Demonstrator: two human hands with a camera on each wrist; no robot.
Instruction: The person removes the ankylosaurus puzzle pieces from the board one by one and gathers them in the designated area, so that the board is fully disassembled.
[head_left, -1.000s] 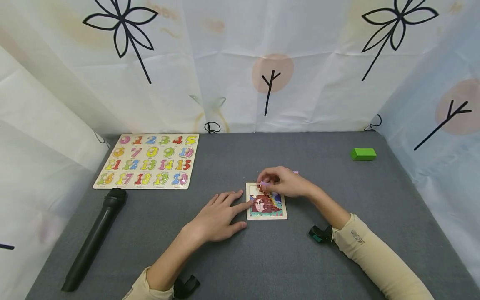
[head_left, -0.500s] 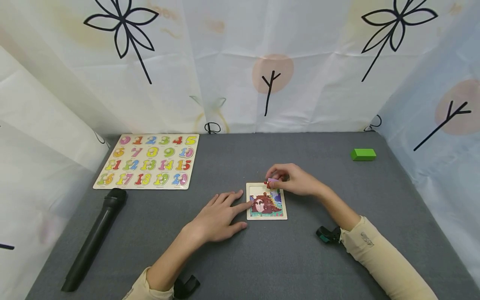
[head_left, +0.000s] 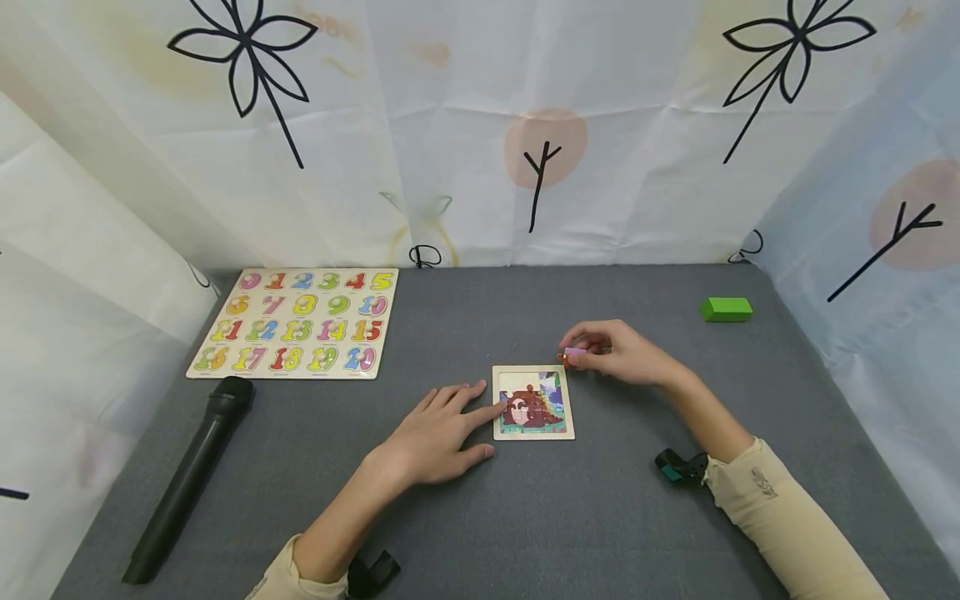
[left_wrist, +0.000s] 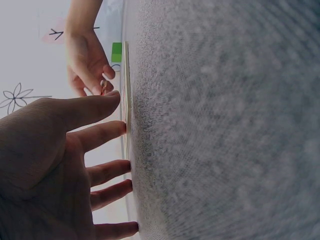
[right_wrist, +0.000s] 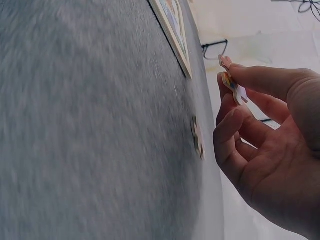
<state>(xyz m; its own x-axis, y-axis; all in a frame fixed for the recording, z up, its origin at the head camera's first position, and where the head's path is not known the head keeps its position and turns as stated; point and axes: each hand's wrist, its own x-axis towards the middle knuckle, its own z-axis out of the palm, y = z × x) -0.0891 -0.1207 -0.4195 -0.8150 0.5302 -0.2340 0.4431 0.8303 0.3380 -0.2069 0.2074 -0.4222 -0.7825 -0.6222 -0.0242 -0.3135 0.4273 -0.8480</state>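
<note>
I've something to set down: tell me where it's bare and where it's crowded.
Bare: the back, between number board and green block; the front, between left forearm and right forearm; between microphone and left forearm. Crowded: around the puzzle, where the left hand rests, the right hand holds one piece, and a loose piece lies.

Readable: numbers only, all on the number board (head_left: 321,305) at the worktop's (head_left: 457,321) far left.
Top row 0, 1, 2, 3, 4, 5; second row 6, 7, 8, 9, 10; third row 11, 12, 13, 14, 15; bottom row 16, 17, 18, 19, plus a last number (head_left: 360,358), first digit unclear, 10 or 20. Multicoloured numerals on pale board; tiny marks under them too small to read. Right sleeve (head_left: 806,529): dark printed mark (head_left: 764,482) near cuff, illegible. Head view only for all of these.
</note>
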